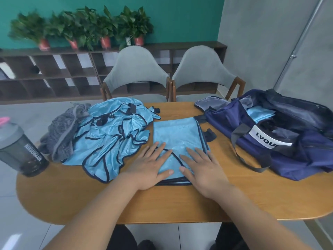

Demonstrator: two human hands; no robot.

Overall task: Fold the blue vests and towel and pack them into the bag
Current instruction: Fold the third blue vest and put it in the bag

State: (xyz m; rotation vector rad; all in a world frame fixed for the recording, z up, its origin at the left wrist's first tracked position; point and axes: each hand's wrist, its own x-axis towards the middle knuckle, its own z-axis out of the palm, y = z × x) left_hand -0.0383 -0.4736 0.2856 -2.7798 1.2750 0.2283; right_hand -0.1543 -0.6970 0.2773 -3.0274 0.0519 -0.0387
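Standing far to the left of the folded vest, a dark shaker bottle sits near the rim of the wooden table. Closer to the folded vest, also on its left, the grey striped towel lies crumpled against a loose heap of blue vests with dark trim. That heap ends just beside the folded vest's left edge. My left hand lies flat on the folded vest's near left corner, fingers straight and spread, gripping nothing, the heel of the palm on the wood. The folded vest itself lies as a neat rectangle at the middle of the table. My right hand presses its near right corner the same way, palm down, fingers stretched out and a little apart, nothing held. To the right of the folded vest, just beside it, the navy bag sits unzipped, and light blue folded cloth shows inside its opening.
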